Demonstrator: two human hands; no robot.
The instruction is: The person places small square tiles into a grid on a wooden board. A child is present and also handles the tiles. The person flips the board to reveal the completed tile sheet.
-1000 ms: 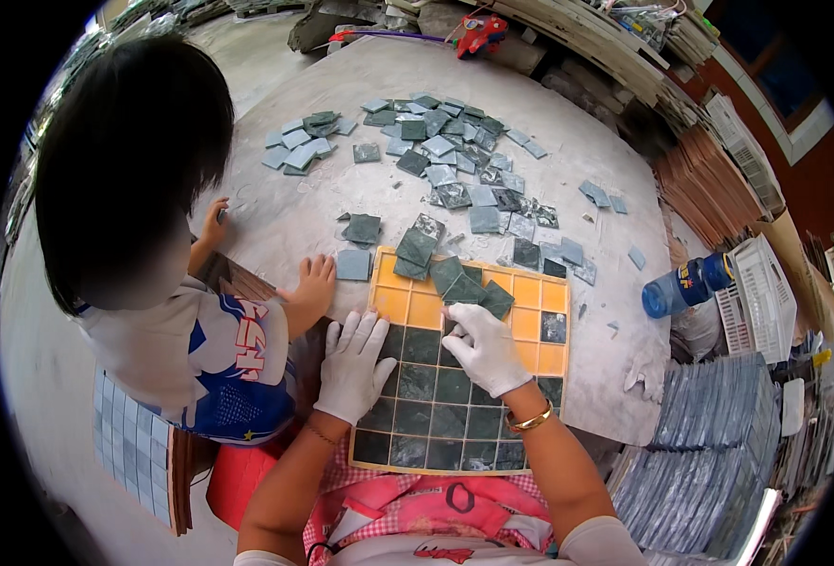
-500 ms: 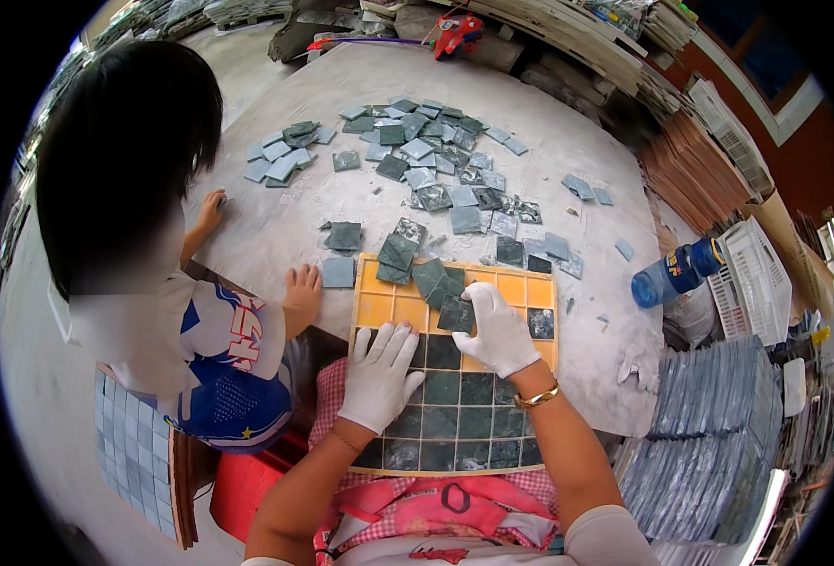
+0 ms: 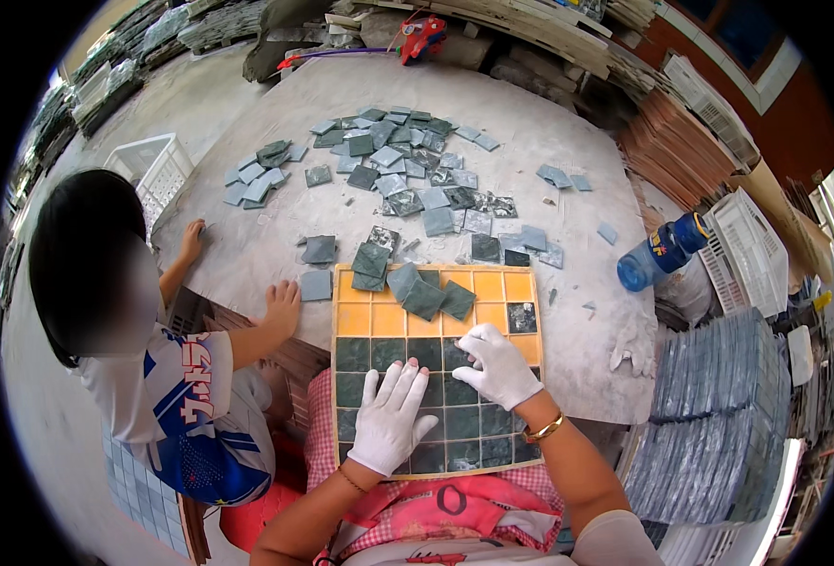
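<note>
A yellow grid tray (image 3: pixel 488 324) lies in front of me, its nearer rows filled with dark green square stone tiles. My left hand (image 3: pixel 391 415), in a white glove with fingertips bare, rests flat with spread fingers on the filled tiles. The white-gloved right hand (image 3: pixel 498 368) is closed, its curled fingers and thumb at the right edge of a dark green tile (image 3: pixel 456 355) in the third row from the far side. Several loose tiles (image 3: pixel 424 300) are heaped on the tray's far rows. One speckled tile (image 3: pixel 522 318) sits in a compartment at the right.
Loose tiles (image 3: pixel 384 137) are scattered over the pale table (image 3: pixel 275 226). A child (image 3: pixel 167 349) is at my left, one hand on the table. A blue bottle (image 3: pixel 660 253), white baskets (image 3: pixel 752 250) and stacked slate-coloured tile sheets (image 3: pixel 714 415) stand at the right. A red toy (image 3: pixel 422 40) is at the far edge.
The tile in my right hand has come down toward me into the third row. My left hand has moved nearer to me over the tiles. The child has leaned back, and my view has shifted.
</note>
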